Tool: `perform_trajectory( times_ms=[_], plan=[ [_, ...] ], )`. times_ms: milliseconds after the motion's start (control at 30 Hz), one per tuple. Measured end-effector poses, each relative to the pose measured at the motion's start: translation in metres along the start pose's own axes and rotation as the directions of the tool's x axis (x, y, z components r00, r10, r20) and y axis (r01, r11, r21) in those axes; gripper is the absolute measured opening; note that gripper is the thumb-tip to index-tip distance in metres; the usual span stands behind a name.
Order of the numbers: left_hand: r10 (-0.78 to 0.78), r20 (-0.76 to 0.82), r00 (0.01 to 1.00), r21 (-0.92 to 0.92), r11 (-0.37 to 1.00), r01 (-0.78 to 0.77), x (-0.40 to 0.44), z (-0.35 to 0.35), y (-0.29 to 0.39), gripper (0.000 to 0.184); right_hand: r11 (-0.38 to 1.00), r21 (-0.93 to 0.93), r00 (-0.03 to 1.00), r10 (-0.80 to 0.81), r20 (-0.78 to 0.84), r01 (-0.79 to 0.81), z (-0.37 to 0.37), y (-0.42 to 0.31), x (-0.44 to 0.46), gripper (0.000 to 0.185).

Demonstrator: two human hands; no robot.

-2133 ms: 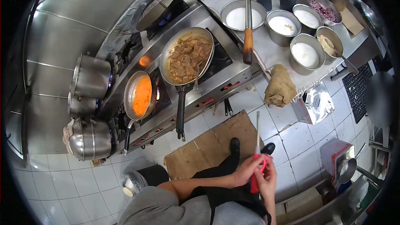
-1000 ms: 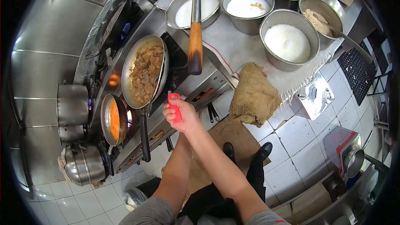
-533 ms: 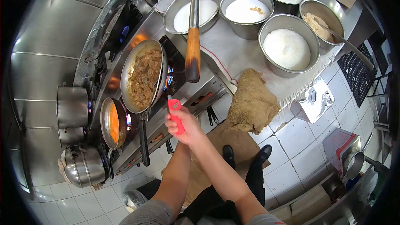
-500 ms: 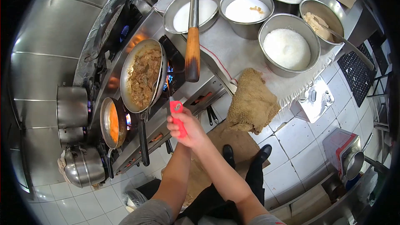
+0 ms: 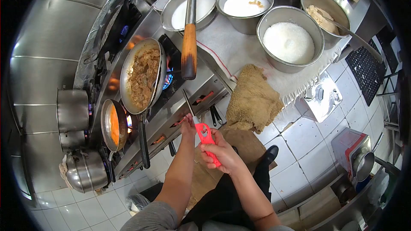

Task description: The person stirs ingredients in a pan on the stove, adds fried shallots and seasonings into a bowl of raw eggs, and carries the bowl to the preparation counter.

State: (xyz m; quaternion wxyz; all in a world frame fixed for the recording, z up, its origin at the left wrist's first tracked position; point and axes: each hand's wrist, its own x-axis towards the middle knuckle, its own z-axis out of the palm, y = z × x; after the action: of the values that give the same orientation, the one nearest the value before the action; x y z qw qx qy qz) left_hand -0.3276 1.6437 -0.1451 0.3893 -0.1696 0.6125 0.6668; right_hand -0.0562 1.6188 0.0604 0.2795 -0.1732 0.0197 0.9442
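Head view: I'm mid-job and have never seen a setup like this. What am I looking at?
There is no machine: these are a person's bare hands, seen from a camera worn on the head, looking forward and down. The right hand has its grip closed around a red-handled tool with a long metal tube, seemingly a lighter. The left hand is by the front of the stove; I can't tell what it touches. On top sit a pan of brown food and a smaller pan with something orange. Beside it, metal bowls stand on a white cloth, and a brown cloth hangs at its edge.
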Motion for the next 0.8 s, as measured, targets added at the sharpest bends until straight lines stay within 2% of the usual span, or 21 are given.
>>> perform_trajectory(
  times_ms=[33, 133, 233, 333, 433, 533, 633, 800],
  plan=[
    [0.005, 0.051, 0.999, 0.027, 1.0, -0.007, 0.012, -0.007, -0.001, 0.014, 1.0, -0.006, 1.0, 0.004, -0.004, -0.004, -0.001, 0.0, -0.001, 0.046],
    [-0.032, 0.07, 0.997, 0.007, 0.999, 0.032, 0.03, -0.013, -0.003, 0.013, 1.0, -0.013, 1.0, -0.01, -0.021, 0.01, -0.002, 0.0, -0.005, 0.045],
    [0.062, 0.019, 0.998, 0.13, 0.989, -0.064, 0.028, -0.01, -0.008, 0.015, 0.999, -0.029, 0.999, -0.027, -0.04, 0.026, -0.002, 0.0, -0.008, 0.045],
    [0.045, 0.054, 0.998, 0.085, 0.995, -0.05, 0.029, -0.013, -0.008, 0.016, 0.999, -0.039, 0.999, -0.031, -0.041, 0.029, -0.004, 0.0, -0.009, 0.046],
    [0.049, 0.076, 0.996, 0.143, 0.988, -0.06, 0.035, -0.016, -0.009, 0.017, 0.999, -0.045, 0.999, -0.032, -0.037, 0.031, -0.005, 0.0, -0.01, 0.046],
    [0.049, 0.058, 0.997, 0.097, 0.994, -0.055, 0.039, -0.016, -0.009, 0.017, 0.998, -0.054, 0.998, -0.036, -0.042, 0.034, -0.005, 0.0, -0.01, 0.046],
    [0.069, -0.002, 0.998, 0.145, 0.987, -0.068, 0.021, -0.007, -0.008, 0.017, 0.998, -0.061, 0.998, -0.036, -0.041, 0.034, -0.005, 0.0, -0.011, 0.046],
    [0.048, 0.032, 0.998, 0.117, 0.992, -0.051, 0.032, -0.013, -0.008, 0.014, 0.997, -0.06, 0.999, -0.042, -0.032, 0.04, -0.006, 0.0, -0.01, 0.047]
  ],
)
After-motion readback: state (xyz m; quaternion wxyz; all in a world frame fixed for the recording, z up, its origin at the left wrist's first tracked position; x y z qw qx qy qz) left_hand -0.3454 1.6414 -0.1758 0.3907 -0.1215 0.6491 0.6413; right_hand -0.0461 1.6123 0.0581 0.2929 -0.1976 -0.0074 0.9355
